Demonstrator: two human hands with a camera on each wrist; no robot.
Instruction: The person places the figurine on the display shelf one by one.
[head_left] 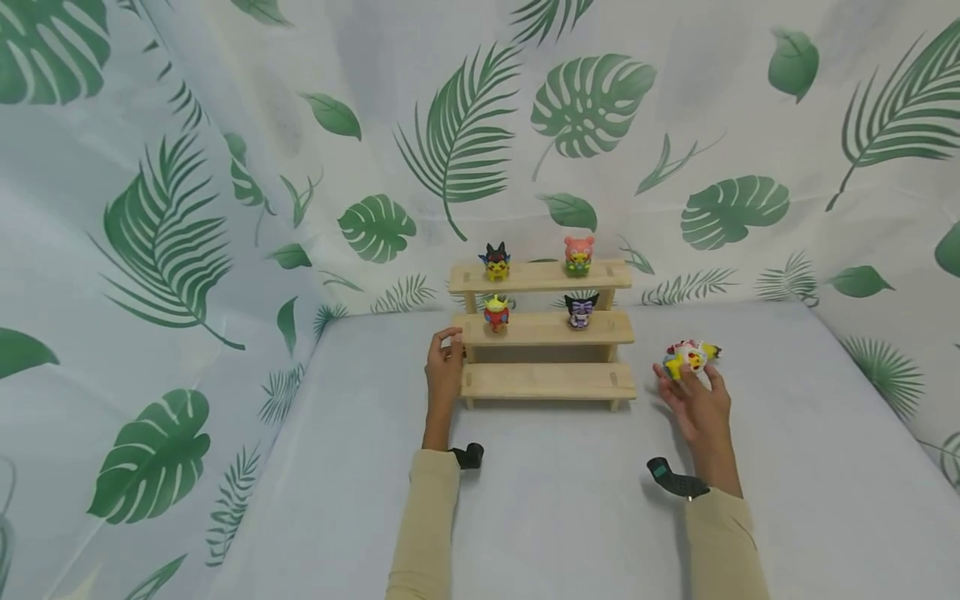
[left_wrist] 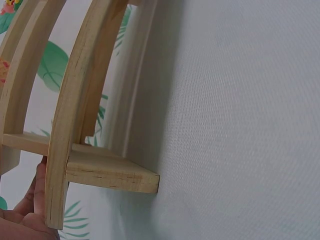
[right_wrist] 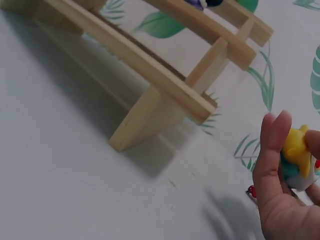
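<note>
- Toy (head_left: 684,360) is pinched in the right hand (head_left: 701,407), its thumb and fingers narrowed round it, just beyond the rack's (head_left: 543,332) right end.
- Left hand (head_left: 444,371) grips the rack's left end, its fingers bent round the wood.
- Done, it seems: rightward of the left fingers and up from them, the black toy (head_left: 497,262) and pink toy (head_left: 578,256) stand on the top tier (head_left: 536,275); nearer those fingers' height, the red toy (head_left: 496,314) and purple toy (head_left: 581,311) stand on the middle tier (head_left: 540,327).
- Left, I judge: the toy between the right fingers is not yet placed, and the bottom tier (head_left: 547,381), between both hands, bears none yet.
- Beside the right fingers, the right wrist view shows a red bit (right_wrist: 251,191); whether it is another toy, I cannot tell.
</note>
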